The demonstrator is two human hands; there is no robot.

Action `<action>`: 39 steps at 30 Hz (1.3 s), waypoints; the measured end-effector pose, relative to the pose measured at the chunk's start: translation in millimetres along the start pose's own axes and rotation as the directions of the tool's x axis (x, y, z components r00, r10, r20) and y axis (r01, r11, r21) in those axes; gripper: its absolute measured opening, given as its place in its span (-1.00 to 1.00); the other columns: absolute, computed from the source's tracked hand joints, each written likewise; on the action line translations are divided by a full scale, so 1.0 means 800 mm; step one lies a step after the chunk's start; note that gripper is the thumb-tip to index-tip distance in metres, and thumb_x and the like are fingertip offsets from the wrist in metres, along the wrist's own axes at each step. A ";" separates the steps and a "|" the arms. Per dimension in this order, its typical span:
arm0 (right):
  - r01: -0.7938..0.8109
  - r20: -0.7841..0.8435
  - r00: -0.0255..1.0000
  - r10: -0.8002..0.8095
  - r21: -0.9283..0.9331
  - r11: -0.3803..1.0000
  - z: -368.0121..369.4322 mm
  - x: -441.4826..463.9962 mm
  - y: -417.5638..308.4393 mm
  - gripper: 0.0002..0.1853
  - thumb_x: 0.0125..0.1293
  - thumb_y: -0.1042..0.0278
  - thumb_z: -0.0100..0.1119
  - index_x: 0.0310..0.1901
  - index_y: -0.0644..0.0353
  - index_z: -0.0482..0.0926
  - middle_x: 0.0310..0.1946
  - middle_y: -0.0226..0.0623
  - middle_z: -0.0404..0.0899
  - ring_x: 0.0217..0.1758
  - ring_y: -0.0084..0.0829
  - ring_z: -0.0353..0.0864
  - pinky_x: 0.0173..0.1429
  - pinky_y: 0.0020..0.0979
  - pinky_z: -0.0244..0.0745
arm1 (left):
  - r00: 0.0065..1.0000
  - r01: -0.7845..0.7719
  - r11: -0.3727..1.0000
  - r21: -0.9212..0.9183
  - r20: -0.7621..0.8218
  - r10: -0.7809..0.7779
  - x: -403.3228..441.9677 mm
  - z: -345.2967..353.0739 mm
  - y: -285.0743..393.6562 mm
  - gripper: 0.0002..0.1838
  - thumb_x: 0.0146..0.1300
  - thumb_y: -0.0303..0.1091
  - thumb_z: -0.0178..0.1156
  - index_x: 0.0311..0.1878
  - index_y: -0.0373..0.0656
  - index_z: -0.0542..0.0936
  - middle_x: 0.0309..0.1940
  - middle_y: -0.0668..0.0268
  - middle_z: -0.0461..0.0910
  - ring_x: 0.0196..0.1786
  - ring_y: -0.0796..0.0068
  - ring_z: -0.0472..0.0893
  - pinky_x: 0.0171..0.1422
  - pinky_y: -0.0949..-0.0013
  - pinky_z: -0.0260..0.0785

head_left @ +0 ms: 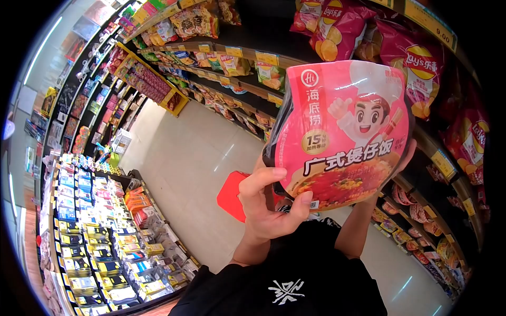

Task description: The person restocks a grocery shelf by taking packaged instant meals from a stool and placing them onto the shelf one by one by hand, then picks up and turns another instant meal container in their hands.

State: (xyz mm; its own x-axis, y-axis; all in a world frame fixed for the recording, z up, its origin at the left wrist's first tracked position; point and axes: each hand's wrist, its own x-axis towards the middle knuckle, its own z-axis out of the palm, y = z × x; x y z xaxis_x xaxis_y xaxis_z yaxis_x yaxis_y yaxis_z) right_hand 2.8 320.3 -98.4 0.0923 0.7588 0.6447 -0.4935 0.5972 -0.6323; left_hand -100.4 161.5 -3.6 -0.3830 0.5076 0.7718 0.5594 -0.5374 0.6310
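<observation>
A pink packaged bowl of self-heating claypot rice [342, 131] is raised close before me, its printed lid turned to my view. On the lid are a cartoon chef and a picture of rice with toppings. My left hand [271, 205] grips its lower left edge, with thumb and a finger showing at the front. Around the right edge curls my right hand [408, 156], mostly hidden behind the bowl. Both hands are closed on it. Lay's chip bags [421, 68] sit on the shelf just beyond its upper right.
Curved store shelves [443, 163] with snacks run along the right and top. Packets, seemingly socks, fill a low display [100, 247] at left. A red object [232, 196], its kind unclear, shows below my left hand. A yellow-framed bin [176, 102] stands farther down the tiled aisle [184, 152].
</observation>
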 end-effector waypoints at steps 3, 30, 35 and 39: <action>0.020 0.016 1.000 -0.020 -0.013 1.000 0.000 0.002 0.000 -0.28 0.39 0.21 0.03 0.44 -0.02 -0.14 0.39 -0.20 0.08 0.40 -0.27 0.22 0.44 -0.12 0.22 | 1.000 -0.007 1.000 -0.025 -0.011 0.007 -0.002 0.000 -0.005 -0.44 0.04 -0.61 0.30 0.06 -0.17 0.23 0.00 -0.09 0.40 0.01 0.20 0.51 0.04 0.29 0.38; -0.175 -0.003 0.984 0.180 0.211 0.962 -0.004 -0.005 0.003 -0.20 0.35 0.37 0.08 0.46 -0.10 -0.21 0.36 -0.17 0.11 0.32 -0.30 0.32 0.33 -0.19 0.38 | 0.997 -0.059 0.997 -0.041 -0.059 0.056 0.000 -0.012 -0.015 -0.39 0.01 -0.61 0.25 0.15 -0.36 0.24 -0.06 0.02 0.47 -0.01 0.33 0.54 0.09 0.34 0.38; -0.197 0.011 0.980 0.198 0.161 0.967 -0.004 -0.006 -0.001 -0.31 0.40 0.31 -0.02 0.45 -0.05 -0.14 0.37 -0.14 0.11 0.34 -0.24 0.31 0.35 -0.12 0.37 | 0.996 -0.007 0.998 -0.055 -0.091 0.002 0.000 -0.007 -0.010 -0.34 0.02 -0.61 0.23 0.23 -0.40 0.20 0.00 0.00 0.47 0.08 0.28 0.53 0.20 0.32 0.35; -0.245 0.028 0.969 0.245 0.221 0.944 0.000 -0.004 -0.012 -0.25 0.38 0.35 0.03 0.45 -0.11 -0.20 0.36 -0.14 0.11 0.30 -0.26 0.35 0.30 -0.15 0.42 | 0.998 0.003 0.998 -0.070 -0.055 -0.007 0.004 -0.009 -0.006 -0.35 0.03 -0.61 0.22 0.22 -0.39 0.20 0.02 -0.03 0.47 0.07 0.29 0.53 0.19 0.32 0.35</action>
State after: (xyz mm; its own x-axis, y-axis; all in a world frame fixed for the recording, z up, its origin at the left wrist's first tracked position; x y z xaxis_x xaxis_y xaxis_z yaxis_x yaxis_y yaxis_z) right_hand 7.6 312.3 -94.5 -0.0554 0.8745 0.4818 -0.6797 0.3204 -0.6598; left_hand -109.8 161.1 -3.7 -0.4265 0.4739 0.7704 0.5051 -0.5818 0.6375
